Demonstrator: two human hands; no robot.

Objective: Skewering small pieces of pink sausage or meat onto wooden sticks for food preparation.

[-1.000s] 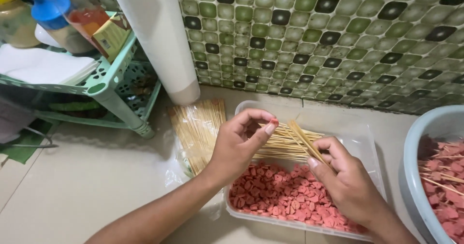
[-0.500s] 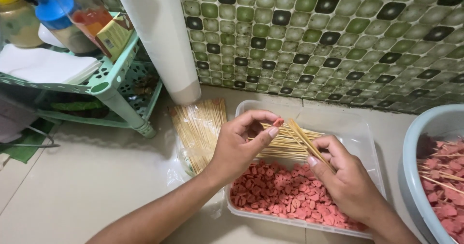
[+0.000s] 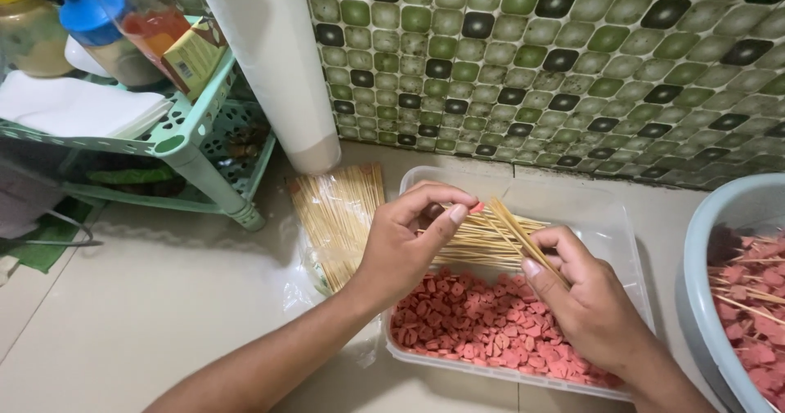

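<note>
Kneeling-level tiled floor (image 3: 147,315), mosaic wall (image 3: 572,61); right hand (image 3: 593,303) grips skewers (image 3: 523,235), left hand (image 3: 405,245) pinches.

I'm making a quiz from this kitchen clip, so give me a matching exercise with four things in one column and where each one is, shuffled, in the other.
Things:
1. pink sausage slices
2. packet of bamboo skewers
3. few loose skewers
4. blue-grey basin

Places:
A. flat on the floor, left of the clear tub
B. far right edge of the view
C. held in the right hand
D. piled in the near half of the clear tub

Pairs: 1-D, 2-A, 3-C, 4-B
</note>
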